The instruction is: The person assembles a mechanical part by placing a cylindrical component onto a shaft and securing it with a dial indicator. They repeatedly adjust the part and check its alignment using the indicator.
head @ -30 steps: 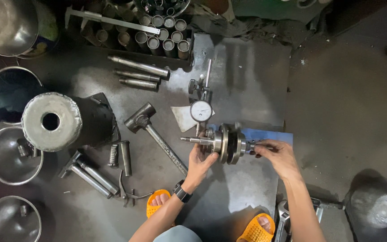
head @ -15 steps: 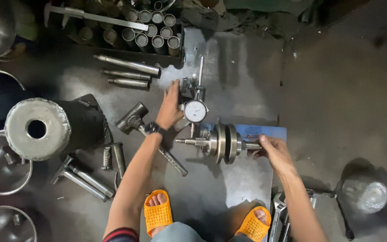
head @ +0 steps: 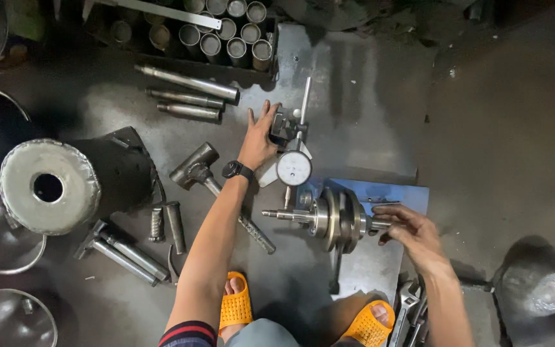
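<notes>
A steel crankshaft [head: 336, 217] lies crosswise on a blue stand [head: 398, 193] on the floor. My right hand [head: 409, 232] grips the right end of its shaft. Above it stands a dial gauge [head: 293, 168] on a small black base [head: 282, 126] with an upright rod. My left hand [head: 258, 136] rests flat against the left side of that base, fingers spread, a black watch on the wrist.
A metal hammer [head: 208, 180] lies left of my forearm. Steel bars [head: 187, 82] and a box of tubes [head: 226, 32] sit at the back. A hollow metal cylinder [head: 49, 186] and bowls stand left. My feet in orange sandals [head: 235, 308] are below.
My left hand left the crankshaft's left end and moved up to the dial gauge's base. The right hand stays on the shaft's right end.
</notes>
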